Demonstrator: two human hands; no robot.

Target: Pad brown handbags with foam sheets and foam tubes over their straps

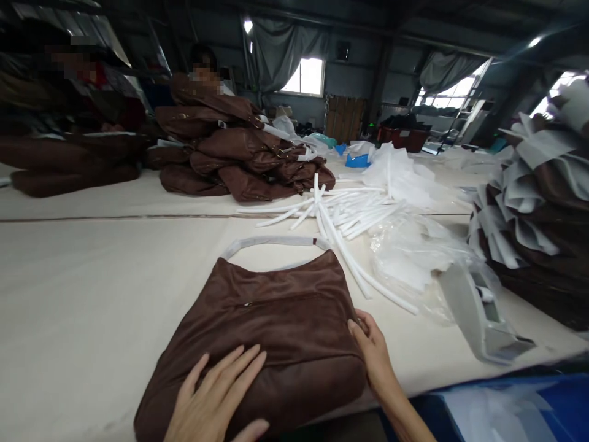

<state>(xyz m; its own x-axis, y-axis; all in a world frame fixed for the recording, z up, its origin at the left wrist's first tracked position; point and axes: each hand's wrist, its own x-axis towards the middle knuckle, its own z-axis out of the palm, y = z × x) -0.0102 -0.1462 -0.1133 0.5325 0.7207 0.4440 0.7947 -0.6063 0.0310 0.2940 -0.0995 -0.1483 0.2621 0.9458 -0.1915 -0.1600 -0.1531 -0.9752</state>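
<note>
A brown handbag (294, 325) lies on the pale table (92, 276) right in front of me, its strap wrapped in white material (271, 241) and pointing away. Across its front runs a zip with a small metal pull (248, 304). My left hand (216, 393) rests flat on the lower front of the bag, fingers spread. At the bag's right side edge, my right hand (372, 350) grips it with thumb on top and fingers curled round the edge; the fingertips are partly hidden.
Brown bags (243, 147) are heaped across the table. White foam rods (340, 209) and clear plastic (409, 252) lie beyond the handbag. A grey-white holder (478, 313) stands at right, near stacked brown pieces with white paper (524, 196). Two people are across the table.
</note>
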